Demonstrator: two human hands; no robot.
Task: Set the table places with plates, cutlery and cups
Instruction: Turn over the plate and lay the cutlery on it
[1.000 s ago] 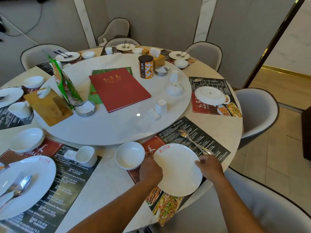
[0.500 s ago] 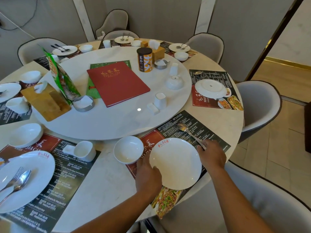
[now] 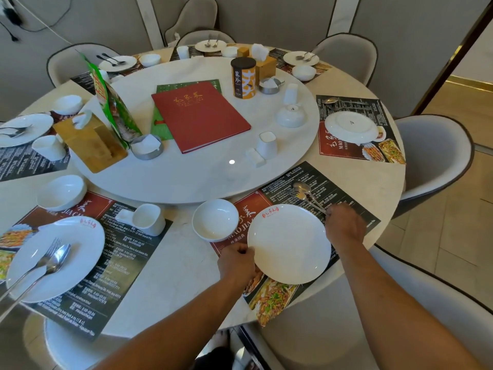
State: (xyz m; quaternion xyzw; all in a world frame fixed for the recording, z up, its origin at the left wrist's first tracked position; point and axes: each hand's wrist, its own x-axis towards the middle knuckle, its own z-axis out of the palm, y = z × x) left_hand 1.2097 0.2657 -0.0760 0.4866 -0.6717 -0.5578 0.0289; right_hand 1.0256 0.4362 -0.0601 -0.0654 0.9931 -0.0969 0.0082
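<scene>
A white plate (image 3: 289, 243) with a red logo lies on the dark placemat (image 3: 344, 193) at the table's near edge. My left hand (image 3: 236, 261) grips the plate's left rim. My right hand (image 3: 345, 225) is closed on the handles of a fork and spoon (image 3: 302, 192), whose heads rest on the placemat just beyond the plate. A small white bowl (image 3: 215, 218) sits to the plate's left. A white cup (image 3: 266, 145) stands on the turntable (image 3: 200, 180) behind this place.
To the left is a set place with plate, fork and spoon (image 3: 57, 259), cup (image 3: 149, 218) and bowl (image 3: 62, 192). An upturned plate (image 3: 350, 127) lies at the right. A red menu (image 3: 200, 116), tin (image 3: 243, 77) and wooden holders crowd the turntable. Chairs ring the table.
My right hand has gone from the plate's right rim up to the fork and spoon and closed on their handles. The plate has shifted slightly forward on the mat, still held by my left hand.
</scene>
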